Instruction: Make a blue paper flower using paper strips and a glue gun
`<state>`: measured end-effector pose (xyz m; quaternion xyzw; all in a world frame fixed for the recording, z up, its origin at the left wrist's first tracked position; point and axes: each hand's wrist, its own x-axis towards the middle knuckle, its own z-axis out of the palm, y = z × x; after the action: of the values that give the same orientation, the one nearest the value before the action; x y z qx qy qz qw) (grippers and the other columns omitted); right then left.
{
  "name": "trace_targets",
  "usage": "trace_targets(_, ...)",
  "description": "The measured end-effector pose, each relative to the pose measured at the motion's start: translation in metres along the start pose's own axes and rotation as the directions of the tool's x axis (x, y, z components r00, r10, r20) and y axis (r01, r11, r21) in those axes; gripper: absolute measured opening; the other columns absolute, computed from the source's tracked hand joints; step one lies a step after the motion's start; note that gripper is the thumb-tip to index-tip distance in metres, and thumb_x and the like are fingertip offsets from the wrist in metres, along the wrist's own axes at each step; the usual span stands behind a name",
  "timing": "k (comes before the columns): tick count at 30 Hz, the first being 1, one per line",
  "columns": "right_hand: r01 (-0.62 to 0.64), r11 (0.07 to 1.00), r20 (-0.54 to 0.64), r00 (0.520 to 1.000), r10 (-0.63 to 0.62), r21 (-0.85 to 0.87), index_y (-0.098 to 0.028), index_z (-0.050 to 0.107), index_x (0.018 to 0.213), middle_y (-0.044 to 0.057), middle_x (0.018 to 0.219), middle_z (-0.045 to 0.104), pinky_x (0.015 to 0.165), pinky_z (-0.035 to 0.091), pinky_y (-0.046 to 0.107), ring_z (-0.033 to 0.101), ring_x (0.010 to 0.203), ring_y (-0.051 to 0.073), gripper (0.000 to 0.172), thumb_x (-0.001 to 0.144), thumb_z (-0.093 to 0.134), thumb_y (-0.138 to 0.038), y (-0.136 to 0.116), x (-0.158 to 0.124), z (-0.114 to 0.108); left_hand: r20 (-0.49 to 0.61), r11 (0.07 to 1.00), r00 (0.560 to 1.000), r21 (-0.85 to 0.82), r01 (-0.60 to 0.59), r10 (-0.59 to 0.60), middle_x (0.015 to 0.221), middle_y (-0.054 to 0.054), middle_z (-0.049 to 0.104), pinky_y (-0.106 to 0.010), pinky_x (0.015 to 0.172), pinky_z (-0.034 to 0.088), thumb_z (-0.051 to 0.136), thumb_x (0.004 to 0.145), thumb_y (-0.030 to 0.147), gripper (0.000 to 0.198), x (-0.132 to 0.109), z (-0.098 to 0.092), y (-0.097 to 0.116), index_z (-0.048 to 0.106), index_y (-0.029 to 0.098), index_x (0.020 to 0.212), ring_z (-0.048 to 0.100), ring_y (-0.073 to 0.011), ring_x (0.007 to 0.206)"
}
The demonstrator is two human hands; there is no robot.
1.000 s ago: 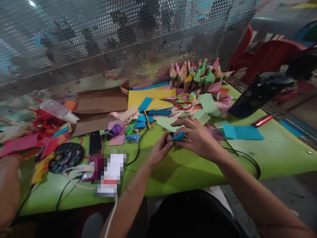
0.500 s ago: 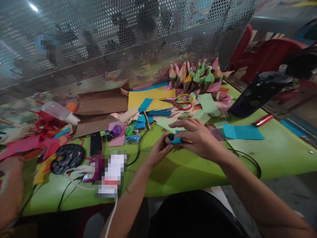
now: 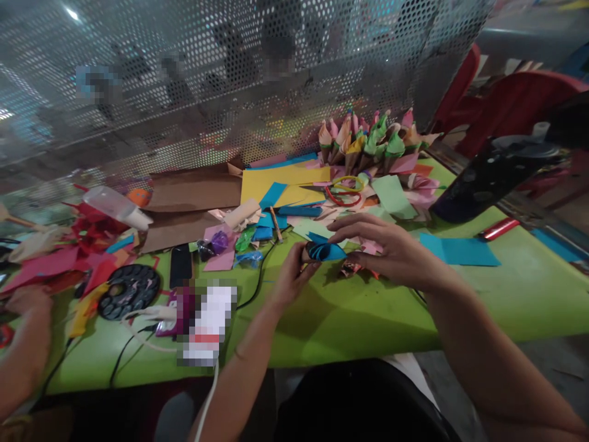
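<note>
My left hand (image 3: 293,277) is closed around a small rolled brown paper piece (image 3: 305,253), which is mostly hidden by the fingers. Curled blue paper (image 3: 327,252) fans out of its right end in loose folds. Just to the right hovers my right hand (image 3: 391,248), its fingers spread and its thumb apart from them. Its fingertips are close to the blue paper; whether they touch it I cannot tell. Beneath that hand lie small orange and pink paper scraps (image 3: 354,269).
Behind my hands are red-and-yellow-handled scissors (image 3: 343,195), yellow sheets (image 3: 271,184) and several paper cones (image 3: 363,144). A dark bottle (image 3: 483,178) and blue sheet (image 3: 460,250) are right. Left are a phone (image 3: 181,267), black palette (image 3: 131,291), yellow glue gun (image 3: 87,310) and another person's arm (image 3: 30,344).
The blue paper has spread open out of the brown roll. My right hand has drawn back to the right, its fingers wider apart. My left hand still grips the roll.
</note>
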<state>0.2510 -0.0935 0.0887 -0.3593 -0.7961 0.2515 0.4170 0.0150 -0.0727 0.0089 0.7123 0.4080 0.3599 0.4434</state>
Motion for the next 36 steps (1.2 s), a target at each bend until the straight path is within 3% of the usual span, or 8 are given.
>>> trace_targets(2, -0.017, 0.999, 0.0, 1.0, 0.017, -0.038, -0.029, 0.073, 0.113, 0.006, 0.123, 0.072, 0.107, 0.051, 0.044, 0.065, 0.121, 0.026, 0.027, 0.092, 0.06, -0.017, 0.0, 0.004, -0.005, -0.028, 1.0, 0.999, 0.015, 0.023, -0.023, 0.112, -0.008, 0.064, -0.04, 0.091, 0.05, 0.062, 0.092, 0.052, 0.04, 0.0, -0.002, -0.002, 0.056, 0.022, 0.118, 0.058, -0.0269, 0.103)
trace_targets(5, -0.071, 0.995, -0.099, 0.993, 0.064, -0.067, -0.028, 0.075, 0.109, 0.004, 0.109, 0.076, 0.096, 0.055, 0.04, 0.07, 0.107, 0.024, 0.022, 0.093, 0.061, -0.022, 0.0, 0.008, -0.008, -0.06, 1.0, 0.998, 0.031, 0.0, 0.002, 0.116, -0.01, 0.065, -0.043, 0.093, 0.049, 0.064, 0.091, 0.047, 0.036, 0.002, -0.006, -0.007, 0.061, 0.024, 0.118, 0.058, -0.0291, 0.108)
trace_targets(10, -0.107, 0.994, -0.213, 0.971, 0.11, 0.025, -0.025, 0.076, 0.092, 0.004, 0.092, 0.076, 0.083, 0.055, 0.035, 0.07, 0.089, 0.021, 0.011, 0.093, 0.067, -0.031, 0.003, 0.007, 0.006, -0.048, 0.993, 0.994, 0.069, -0.093, 0.096, 0.117, -0.009, 0.069, -0.042, 0.1, 0.047, 0.071, 0.087, 0.042, 0.036, 0.005, -0.01, -0.015, 0.066, 0.021, 0.117, 0.06, -0.0266, 0.109)
trace_targets(15, -0.174, 0.981, -0.205, 0.961, 0.187, 0.08, -0.021, 0.07, 0.071, 0.003, 0.07, 0.067, 0.066, 0.049, 0.031, 0.062, 0.069, 0.018, 0.027, 0.093, 0.067, -0.038, 0.012, -0.002, 0.019, 0.033, 0.999, 0.998, 0.01, -0.046, 0.046, 0.125, -0.01, 0.069, -0.04, 0.1, 0.049, 0.072, 0.086, 0.037, 0.04, 0.005, -0.009, -0.016, 0.066, 0.022, 0.122, 0.062, -0.0259, 0.115)
trace_targets(20, -0.161, 0.985, -0.233, 0.957, 0.172, 0.067, -0.024, 0.075, 0.09, 0.003, 0.084, 0.073, 0.071, 0.053, 0.032, 0.067, 0.08, 0.02, 0.007, 0.088, 0.07, -0.029, 0.015, -0.004, 0.024, 0.072, 0.996, 0.997, -0.076, 0.046, -0.041, 0.129, -0.008, 0.066, -0.04, 0.108, 0.046, 0.07, 0.081, 0.03, 0.039, 0.003, -0.008, -0.016, 0.066, 0.023, 0.119, 0.058, -0.0274, 0.123)
trace_targets(26, -0.199, 0.977, -0.204, 0.956, 0.211, 0.078, -0.024, 0.077, 0.092, 0.003, 0.083, 0.076, 0.07, 0.053, 0.032, 0.069, 0.076, 0.02, 0.015, 0.093, 0.063, -0.03, 0.009, -0.004, 0.027, 0.08, 0.969, 0.99, -0.209, 0.131, -0.116, 0.11, -0.005, 0.064, -0.036, 0.099, 0.048, 0.068, 0.08, 0.026, 0.034, 0.002, -0.007, -0.008, 0.061, 0.022, 0.113, 0.059, -0.0234, 0.107)
trace_targets(31, -0.186, 0.98, -0.183, 0.964, 0.194, 0.065, -0.024, 0.076, 0.092, 0.003, 0.083, 0.076, 0.073, 0.053, 0.033, 0.069, 0.079, 0.02, 0.019, 0.097, 0.06, -0.033, 0.007, -0.005, 0.028, 0.061, 0.944, 0.991, -0.303, 0.13, -0.117, 0.101, -0.003, 0.059, -0.033, 0.094, 0.048, 0.07, 0.085, 0.038, 0.027, 0.003, -0.005, 0.001, 0.058, 0.023, 0.103, 0.057, -0.021, 0.101)
trace_targets(36, -0.17, 0.985, -0.166, 0.972, 0.169, 0.012, -0.025, 0.075, 0.096, 0.003, 0.087, 0.075, 0.074, 0.053, 0.034, 0.068, 0.082, 0.021, 0.014, 0.095, 0.062, -0.03, 0.007, -0.005, 0.029, 0.087, 0.933, 0.992, -0.342, 0.115, -0.09, 0.098, -0.002, 0.058, -0.032, 0.091, 0.047, 0.072, 0.083, 0.055, 0.039, 0.005, -0.007, -0.005, 0.057, 0.023, 0.102, 0.056, -0.0199, 0.096)
